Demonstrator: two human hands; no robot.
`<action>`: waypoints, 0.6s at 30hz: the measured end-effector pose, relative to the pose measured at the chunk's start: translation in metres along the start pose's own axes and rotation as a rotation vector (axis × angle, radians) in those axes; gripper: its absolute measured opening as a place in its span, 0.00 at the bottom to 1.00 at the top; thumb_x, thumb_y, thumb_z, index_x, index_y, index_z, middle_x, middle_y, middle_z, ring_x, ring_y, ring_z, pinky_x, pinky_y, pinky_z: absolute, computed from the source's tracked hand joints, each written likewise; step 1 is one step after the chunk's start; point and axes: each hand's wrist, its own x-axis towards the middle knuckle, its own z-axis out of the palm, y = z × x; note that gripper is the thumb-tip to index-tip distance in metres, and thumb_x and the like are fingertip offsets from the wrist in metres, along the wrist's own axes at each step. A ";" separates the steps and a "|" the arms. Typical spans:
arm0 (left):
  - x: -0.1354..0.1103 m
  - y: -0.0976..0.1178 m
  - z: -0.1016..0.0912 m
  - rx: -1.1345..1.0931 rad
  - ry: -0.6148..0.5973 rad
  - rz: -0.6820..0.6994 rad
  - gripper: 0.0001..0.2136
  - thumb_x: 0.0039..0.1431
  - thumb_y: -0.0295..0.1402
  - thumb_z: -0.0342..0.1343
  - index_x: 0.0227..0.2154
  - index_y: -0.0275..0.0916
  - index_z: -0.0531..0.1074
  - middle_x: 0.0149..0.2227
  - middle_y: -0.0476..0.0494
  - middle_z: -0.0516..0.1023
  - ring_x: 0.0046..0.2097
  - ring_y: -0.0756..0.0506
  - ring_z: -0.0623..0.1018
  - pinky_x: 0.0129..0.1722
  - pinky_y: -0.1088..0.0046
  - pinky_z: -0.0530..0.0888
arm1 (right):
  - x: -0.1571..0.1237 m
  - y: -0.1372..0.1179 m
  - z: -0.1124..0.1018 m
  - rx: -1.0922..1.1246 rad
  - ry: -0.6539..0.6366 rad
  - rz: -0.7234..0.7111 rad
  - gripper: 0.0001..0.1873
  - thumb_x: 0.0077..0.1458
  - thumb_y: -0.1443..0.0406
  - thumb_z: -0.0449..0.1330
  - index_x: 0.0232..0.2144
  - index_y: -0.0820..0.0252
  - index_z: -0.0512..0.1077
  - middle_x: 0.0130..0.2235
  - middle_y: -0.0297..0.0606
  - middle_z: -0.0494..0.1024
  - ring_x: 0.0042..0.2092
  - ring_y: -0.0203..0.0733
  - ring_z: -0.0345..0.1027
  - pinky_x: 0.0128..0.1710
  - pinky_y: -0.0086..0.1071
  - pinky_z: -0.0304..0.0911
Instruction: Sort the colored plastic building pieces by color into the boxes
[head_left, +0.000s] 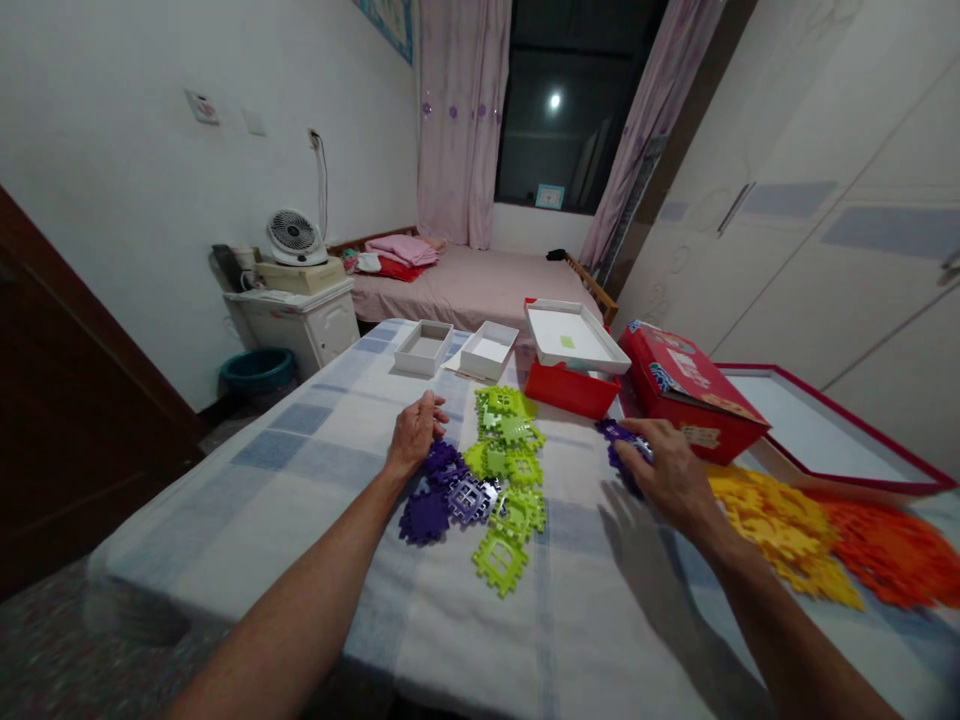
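My left hand [418, 430] rests at the far edge of a small heap of purple interlocking plastic tiles [425, 517], with its fingers loosely apart and nothing seen in them. Just right of that heap lies a column of lime green tiles [517, 512], some with window cut-outs. On the right, my right hand [670, 475] has its thumb and fingers closed on purple tiles [616, 432], low over the cloth. How many it holds is partly hidden by the fingers. Heaps of yellow tiles [780, 525] and orange tiles [896, 550] lie to its right.
Two small white boxes [424, 348] stand at the table's far side. A white tray-like lid [574, 338] sits over a red box [570, 390]. Beside it are a printed red carton [690, 385] and a large red-rimmed lid [817, 420]. A checked cloth [300, 480] covers the table.
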 end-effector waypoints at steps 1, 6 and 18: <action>0.000 0.000 0.000 -0.004 -0.001 -0.003 0.37 0.56 0.62 0.34 0.41 0.31 0.72 0.28 0.40 0.76 0.24 0.49 0.73 0.20 0.76 0.65 | -0.003 -0.017 0.007 0.096 -0.057 -0.103 0.18 0.59 0.59 0.51 0.46 0.61 0.70 0.49 0.48 0.70 0.51 0.49 0.62 0.53 0.44 0.58; -0.002 0.002 -0.001 -0.021 -0.015 -0.041 0.37 0.56 0.62 0.35 0.41 0.31 0.71 0.29 0.40 0.76 0.23 0.50 0.73 0.18 0.77 0.64 | -0.007 -0.098 0.049 0.300 -0.319 -0.454 0.19 0.58 0.61 0.56 0.52 0.51 0.69 0.57 0.42 0.64 0.60 0.47 0.53 0.58 0.45 0.52; 0.001 -0.002 0.002 -0.009 -0.014 -0.014 0.33 0.57 0.59 0.37 0.38 0.33 0.72 0.26 0.43 0.76 0.22 0.49 0.74 0.20 0.75 0.66 | 0.012 -0.089 0.072 -0.006 -0.266 -0.226 0.15 0.56 0.67 0.55 0.45 0.56 0.74 0.57 0.46 0.64 0.62 0.56 0.46 0.57 0.50 0.46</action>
